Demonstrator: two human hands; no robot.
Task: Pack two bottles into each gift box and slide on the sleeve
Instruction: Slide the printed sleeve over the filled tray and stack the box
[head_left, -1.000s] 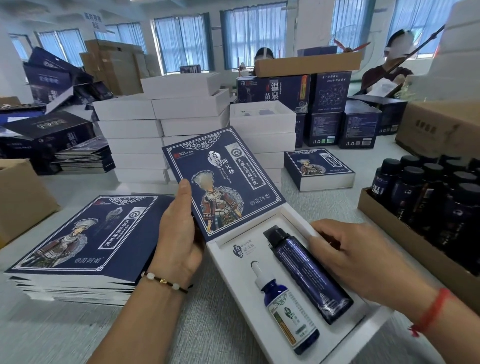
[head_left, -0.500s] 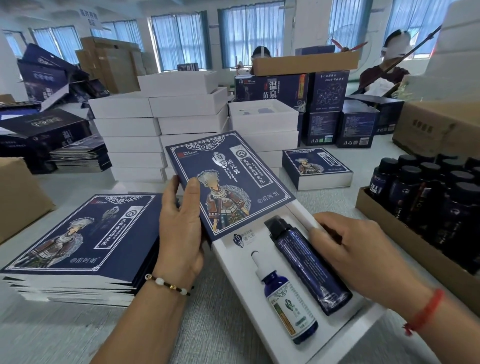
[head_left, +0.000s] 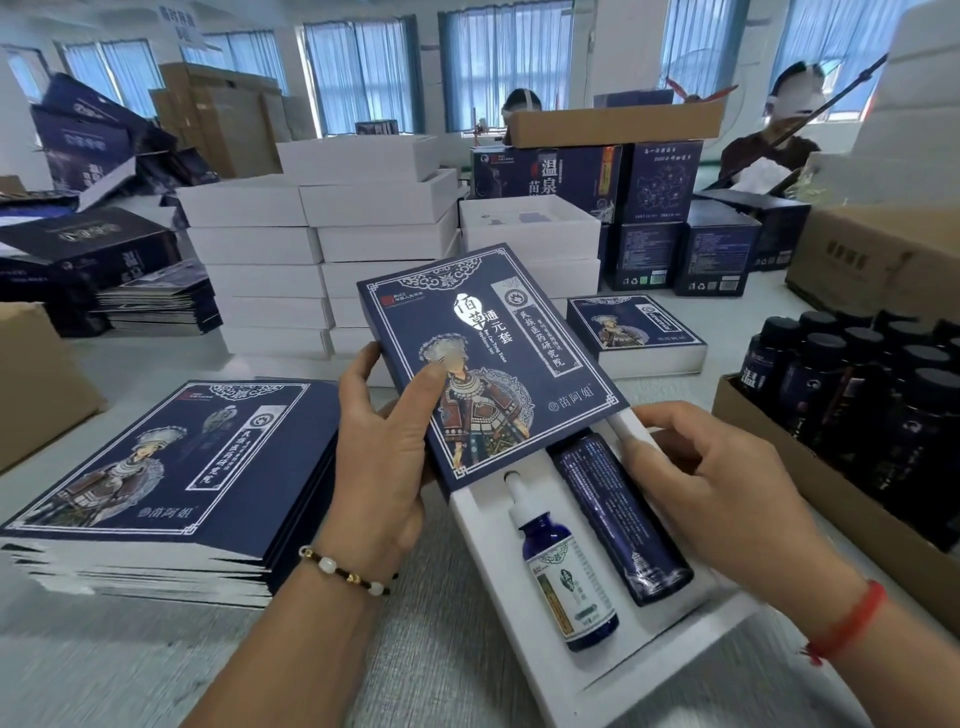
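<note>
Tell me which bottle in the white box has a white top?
The short dropper bottle, nearer the left hand. The tall dark bottle beside it has none showing.

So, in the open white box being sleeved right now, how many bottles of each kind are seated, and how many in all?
Dropper bottle with white cap and pale label: 1
Tall dark blue bottle, top hidden under the sleeve: 1
Total in the white box: 2
</note>
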